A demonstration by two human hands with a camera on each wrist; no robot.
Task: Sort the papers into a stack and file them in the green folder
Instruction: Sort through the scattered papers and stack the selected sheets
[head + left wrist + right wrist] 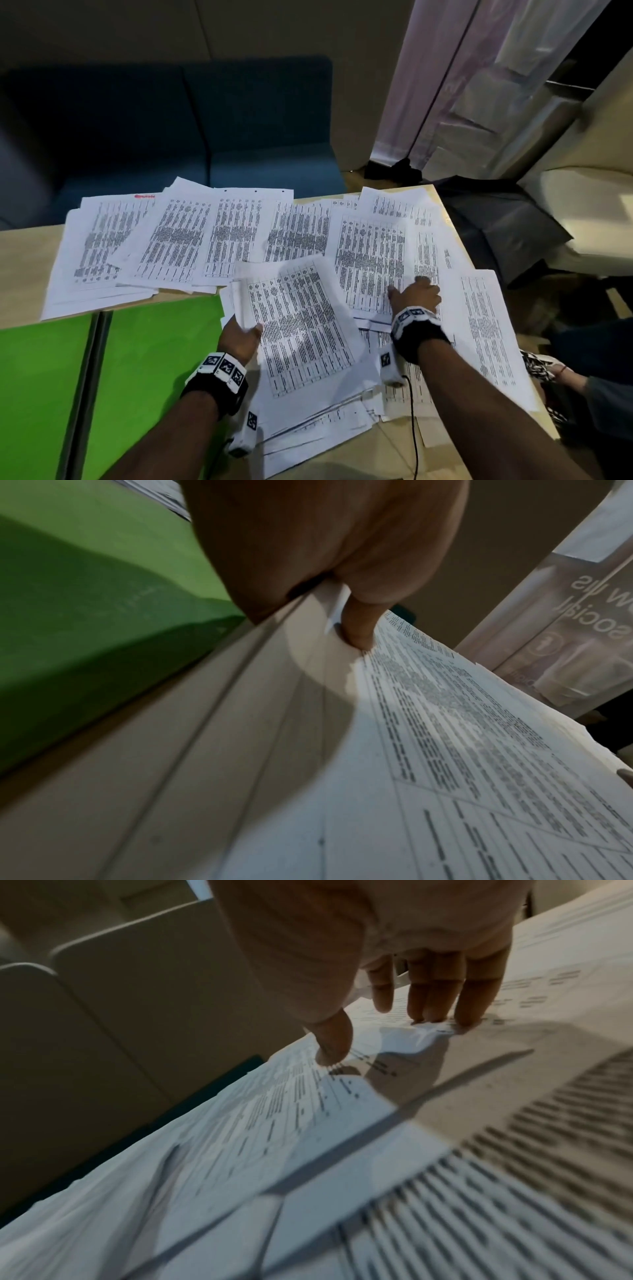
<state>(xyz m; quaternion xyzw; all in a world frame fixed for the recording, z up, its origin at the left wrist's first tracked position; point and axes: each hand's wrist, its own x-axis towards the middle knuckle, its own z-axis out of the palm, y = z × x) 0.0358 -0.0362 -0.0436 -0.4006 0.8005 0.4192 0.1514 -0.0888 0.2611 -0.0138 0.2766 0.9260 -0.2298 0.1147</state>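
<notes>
- The papers (pixel 212 236) lie fanned and overlapping across the far and right parts of the wooden table (pixel 20 260). The green folder (pixel 137 359) lies open and flat at the near left, its right edge just beside the sheets.
- I judge the sheets light, thin and floppy. They slide easily over one another, and a loose one will bend or crease if pinched hard. The best hold looks to be at an edge or corner, with the thumb on top and the fingers underneath.
- The left hand (pixel 241 334) grips a small stack (pixel 301 329) by its left edge. In the left wrist view the thumb (pixel 359 626) presses on the printed face, and the stack bows upward away from it.
- The right hand (pixel 416 294) is spread and holds nothing. Its fingertips (pixel 431 1010) press down on a single sheet (pixel 370 253) to the right of the stack, and the thumb touches the paper apart from them.
</notes>
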